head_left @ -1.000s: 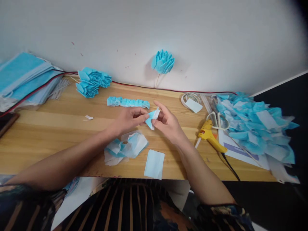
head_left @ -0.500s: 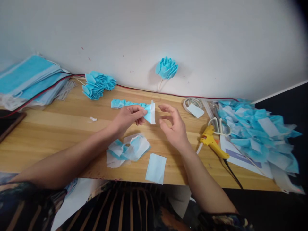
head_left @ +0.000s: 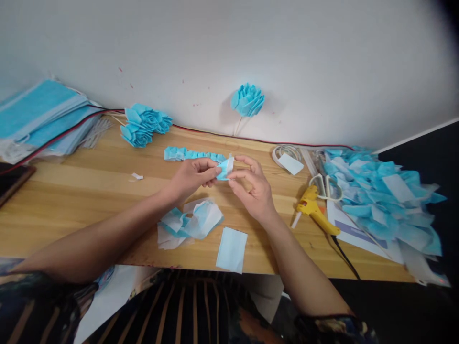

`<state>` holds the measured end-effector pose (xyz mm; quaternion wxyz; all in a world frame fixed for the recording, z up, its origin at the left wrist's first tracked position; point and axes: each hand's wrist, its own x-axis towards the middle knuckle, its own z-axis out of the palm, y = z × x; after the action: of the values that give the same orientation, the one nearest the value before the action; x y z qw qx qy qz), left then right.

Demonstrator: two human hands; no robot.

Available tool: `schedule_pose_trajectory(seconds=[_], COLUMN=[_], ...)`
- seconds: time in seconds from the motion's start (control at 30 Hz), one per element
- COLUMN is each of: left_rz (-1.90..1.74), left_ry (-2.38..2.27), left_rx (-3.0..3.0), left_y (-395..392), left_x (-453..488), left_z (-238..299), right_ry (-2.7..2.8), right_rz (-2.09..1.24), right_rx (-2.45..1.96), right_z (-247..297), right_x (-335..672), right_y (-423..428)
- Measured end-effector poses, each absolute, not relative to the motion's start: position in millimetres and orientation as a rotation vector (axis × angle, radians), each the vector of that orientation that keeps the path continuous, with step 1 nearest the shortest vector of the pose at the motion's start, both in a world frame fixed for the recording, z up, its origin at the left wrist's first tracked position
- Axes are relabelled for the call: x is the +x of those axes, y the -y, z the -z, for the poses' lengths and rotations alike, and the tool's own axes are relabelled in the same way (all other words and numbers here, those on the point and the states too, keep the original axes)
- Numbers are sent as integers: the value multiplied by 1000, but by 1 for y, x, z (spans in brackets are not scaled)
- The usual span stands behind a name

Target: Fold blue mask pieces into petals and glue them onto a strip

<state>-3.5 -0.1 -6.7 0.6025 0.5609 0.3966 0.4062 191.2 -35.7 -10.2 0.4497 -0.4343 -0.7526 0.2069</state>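
Fabric piece (head_left: 224, 169) sits mid-frame, its white edge (head_left: 230, 166) facing right. We pinch its left end in our left hand (head_left: 190, 177); our right hand (head_left: 254, 190) curls at that edge, grip impossible to tell.

A red-and-black cable (head_left: 251, 140) runs along the wall (head_left: 322, 57); a dark flat device (head_left: 10, 180) lies far left

Small folded blue piece (head_left: 224, 168), white along one edge, in left-hand fingers (head_left: 211, 172)
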Motion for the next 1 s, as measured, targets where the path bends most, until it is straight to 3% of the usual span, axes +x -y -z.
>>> schedule_pose_trajectory(seconds=[0.33, 1.0], left_rz=[-930, -843], left_ry=[-915, -905], left_rx=[1376, 1405], left_y=[2, 5], left_x=[-2, -4], left_z=[8, 1], right_ry=[1461, 1437], right_rz=[-1136, -1165], right_rx=[-1056, -1106], right_z=[21, 18], right_x=[184, 184], right_y=[33, 33])
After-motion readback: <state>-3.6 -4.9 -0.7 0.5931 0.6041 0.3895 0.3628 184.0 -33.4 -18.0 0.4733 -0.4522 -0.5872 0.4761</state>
